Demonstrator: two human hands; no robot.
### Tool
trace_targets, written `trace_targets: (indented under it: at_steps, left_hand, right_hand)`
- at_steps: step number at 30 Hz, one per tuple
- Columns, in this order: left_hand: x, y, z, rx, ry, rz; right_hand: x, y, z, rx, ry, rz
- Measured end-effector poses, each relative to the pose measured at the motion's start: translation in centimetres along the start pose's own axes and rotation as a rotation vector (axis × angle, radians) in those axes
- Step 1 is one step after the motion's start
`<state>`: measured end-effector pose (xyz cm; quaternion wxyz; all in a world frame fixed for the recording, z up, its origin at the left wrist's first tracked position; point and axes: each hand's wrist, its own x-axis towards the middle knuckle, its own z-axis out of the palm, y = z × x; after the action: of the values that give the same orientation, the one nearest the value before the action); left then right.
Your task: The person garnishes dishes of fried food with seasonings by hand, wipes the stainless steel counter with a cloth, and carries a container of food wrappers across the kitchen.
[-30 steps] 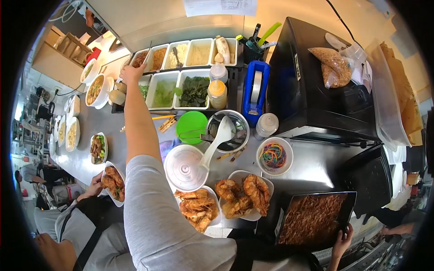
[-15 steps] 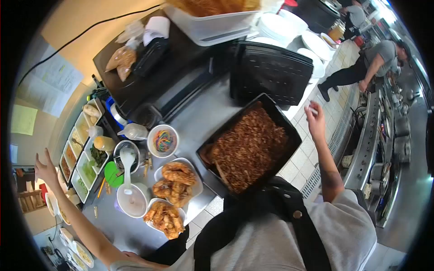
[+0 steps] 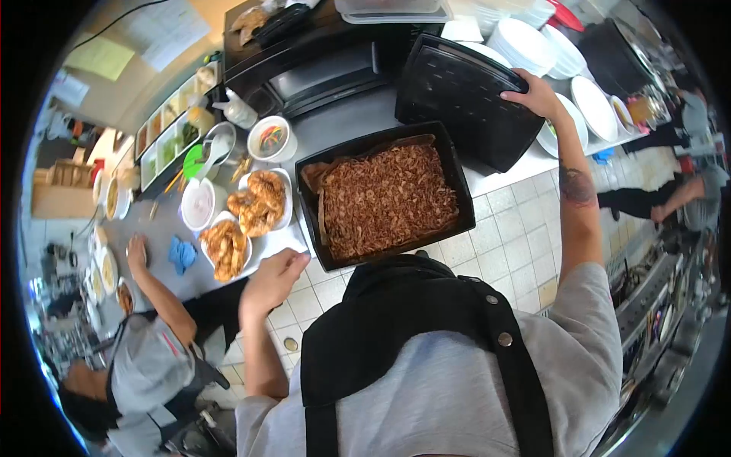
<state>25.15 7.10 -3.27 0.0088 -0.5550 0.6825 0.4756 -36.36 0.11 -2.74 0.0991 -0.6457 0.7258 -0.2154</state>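
Note:
My right hand (image 3: 531, 93) grips the upper right edge of a black plastic tray (image 3: 464, 103), which stands tilted on the counter behind a food tub. That black tub (image 3: 466, 194) is lined with brown paper and filled with brown shredded food (image 3: 388, 198). Left of the tub, my left hand (image 3: 272, 282) hovers off the counter's front edge with its fingers drawn together and nothing visible in them. Close to it are two white dishes of fried chicken pieces (image 3: 259, 204). A white tub (image 3: 199, 204) with a white ladle (image 3: 208, 164) stands behind them.
Rubber bands fill a white tub (image 3: 272, 139). Topping containers (image 3: 171, 141) line the back left. Plates (image 3: 521, 46) are stacked at the back right. A co-worker (image 3: 152, 350) stands at left, one hand on the counter near a blue cloth (image 3: 181, 254). Other people stand at right.
My right hand has come from the open air onto the black tray, which leans more now. My left hand has come back from far left, its fingers no longer spread. The view has turned.

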Motion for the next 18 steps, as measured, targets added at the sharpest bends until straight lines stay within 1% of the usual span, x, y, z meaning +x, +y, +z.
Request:
trace_targets:
  at_steps: [1,2,3,4,5,6,7,8,9,10,11,12,13,14,15,16,17,18]
  left_hand:
    - [0.7,-1.6,2.9,0.081,0.173,-0.025]
    - [1.4,-1.5,5.0,-0.002,0.28,-0.105]
    - [1.9,-1.0,6.8,-0.208,0.36,-0.143]
    - [2.3,0.4,7.6,-0.193,0.373,-0.173]
    - [3.6,-1.1,9.4,0.007,0.564,0.002]
    - [3.8,-0.3,9.7,0.046,0.597,-0.038]
    - [4.0,-0.2,9.8,0.023,0.622,-0.06]
    - [4.4,-0.5,10.0,0.003,0.645,-0.077]
    - [4.9,-1.5,10.1,0.009,0.676,-0.067]
    - [5.5,-3.0,10.2,0.015,0.701,-0.053]
    - [6.0,-4.0,10.1,0.021,0.722,-0.035]
    - [6.3,-4.6,9.9,-0.225,0.671,-0.097]
    - [6.4,-5.0,9.7,-0.466,0.606,-0.156]
    - [6.5,-5.1,9.5,-0.7,0.527,-0.212]
    - [5.5,-3.9,8.8,-0.775,0.466,-0.2]
    - [5.7,-4.5,8.5,-0.886,0.426,-0.171]
    - [5.9,-4.5,7.8,-0.936,0.376,-0.197]
    - [6.0,-4.4,7.3,-0.984,0.321,-0.225]
  right_hand:
    - [0.2,0.1,-0.2,0.022,-0.026,0.019]
    - [0.5,0.2,-0.5,0.039,-0.05,0.036]
    - [0.0,0.0,-1.1,0.054,-0.069,-0.045]
    - [-0.9,-0.2,-1.9,0.057,-0.04,-0.037]
    - [-2.0,-0.5,-2.7,0.061,-0.011,-0.029]
    - [-3.6,-1.1,-4.0,0.083,0.004,-0.026]
    - [-5.4,-1.2,-4.9,0.072,0.102,-0.086]
    - [-6.8,-0.1,-5.0,0.061,0.2,-0.081]
    - [-9.4,-3.5,-7.0,0.208,0.119,0.054]
    - [-11.3,-4.0,-7.1,0.145,0.256,-0.069]
    - [-13.5,-6.8,-7.6,0.23,0.303,-0.068]
    - [-15.3,-9.3,-7.5,0.229,0.384,-0.1]
    - [-16.6,-11.7,-6.9,0.284,0.344,-0.127]
    - [-17.5,-12.4,-4.5,0.307,0.371,-0.278]
    - [-18.1,-14.1,-2.7,0.246,0.358,-0.416]
    - [-19.0,-15.0,0.0,0.08,0.346,-0.458]
    - [-19.4,-16.0,2.8,0.051,0.403,-0.534]
    - [-19.9,-17.1,4.5,0.02,0.38,-0.578]
